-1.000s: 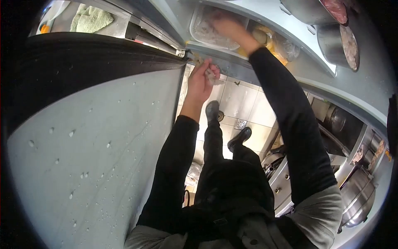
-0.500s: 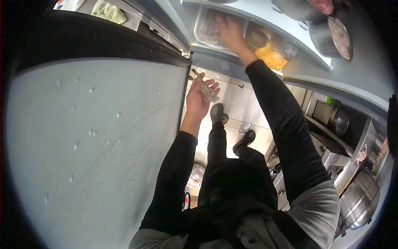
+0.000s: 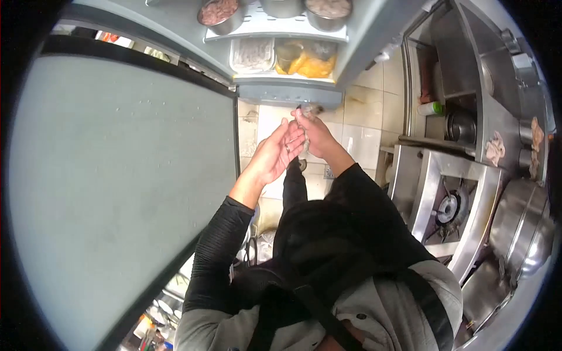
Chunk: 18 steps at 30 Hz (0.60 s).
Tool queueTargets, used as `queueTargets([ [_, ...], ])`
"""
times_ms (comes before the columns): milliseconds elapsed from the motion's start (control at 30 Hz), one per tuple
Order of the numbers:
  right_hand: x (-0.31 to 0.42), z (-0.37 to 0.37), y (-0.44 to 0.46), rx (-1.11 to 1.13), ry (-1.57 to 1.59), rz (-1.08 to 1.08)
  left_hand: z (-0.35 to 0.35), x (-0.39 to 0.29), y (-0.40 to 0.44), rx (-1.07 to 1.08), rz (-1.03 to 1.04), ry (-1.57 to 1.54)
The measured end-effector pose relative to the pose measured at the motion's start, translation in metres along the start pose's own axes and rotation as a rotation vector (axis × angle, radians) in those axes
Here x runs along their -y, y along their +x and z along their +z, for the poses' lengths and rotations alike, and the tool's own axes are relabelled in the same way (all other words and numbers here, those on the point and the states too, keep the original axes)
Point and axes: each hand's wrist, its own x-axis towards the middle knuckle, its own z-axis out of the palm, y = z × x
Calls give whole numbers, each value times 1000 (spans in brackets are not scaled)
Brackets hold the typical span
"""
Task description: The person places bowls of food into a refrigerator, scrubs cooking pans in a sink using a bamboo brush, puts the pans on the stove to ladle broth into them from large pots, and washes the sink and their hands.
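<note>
My right hand [image 3: 319, 137] is closed around greyish raw shrimp [image 3: 315, 109], whose dark, blurred ends stick out past the fingertips. Beside it, close to touching, my left hand [image 3: 274, 153] is palm up with fingers apart, and nothing shows in it. Both hands are over the tiled floor, just in front of the open fridge's lower edge [image 3: 287, 96]. On the fridge's bottom level sits a clear tub [image 3: 252, 55] of pale grey pieces. Next to it are yellow-orange bags [image 3: 313, 66] and a round container [image 3: 288, 52].
The open fridge door [image 3: 117, 169] fills the left side. Metal bowls of meat [image 3: 219, 13] stand on the shelf above the tub. To the right are a gas burner [image 3: 449, 207], a dark pot [image 3: 461, 126] and large steel pans [image 3: 518, 225].
My right hand has come out of the tub and down beside my left hand. The shrimp that lay in my left hand now show in my right. The view has shifted, showing more of the fridge and stove.
</note>
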Motion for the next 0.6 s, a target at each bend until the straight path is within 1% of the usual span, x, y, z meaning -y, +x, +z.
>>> queueTargets([
  [33, -18, -14, -8, 6, 75, -3, 9, 14, -21, 13, 42, -10],
  [67, -24, -24, -18, 16, 142, -12, 9, 30, -38, -30, 117, 87],
  [100, -16, -32, -41, 91, 172, 47, 1, 51, -55, -75, 189, 182],
  [133, -11, -36, -59, 88, 164, 43, -7, 70, -67, -115, 269, 279],
  [167, -6, -38, -74, 91, 154, 36, -12, 87, -75, -217, 294, 469],
  [200, -7, -38, -89, 92, 147, 40, -11, 101, -80, -176, 344, 623],
  [233, -7, -36, -100, 76, 69, 10, -6, 119, -79, -141, 425, 697],
  [267, -5, -30, -113, 60, 128, 16, 9, 131, -76, -102, 509, 771],
  [300, -1, -21, -128, 42, 187, 19, 26, 135, -74, -54, 533, 783],
  [333, 7, -14, -142, 22, 245, 18, 42, 140, -76, -170, 607, 936],
  [367, 19, -14, -156, 34, 254, 42, 47, 142, -77, -224, 620, 981],
  [400, 22, -26, -159, 104, 276, 31, 50, 145, -74, -275, 628, 1025],
  [467, 34, -52, -159, 238, 317, 5, 47, 146, -70, -183, 626, 886],
  [500, 35, -56, -162, 185, 259, -6, 51, 148, -74, -112, 584, 681],
  [600, 49, -58, -188, 180, 183, -9, 52, 136, -85, 47, 423, 98],
])
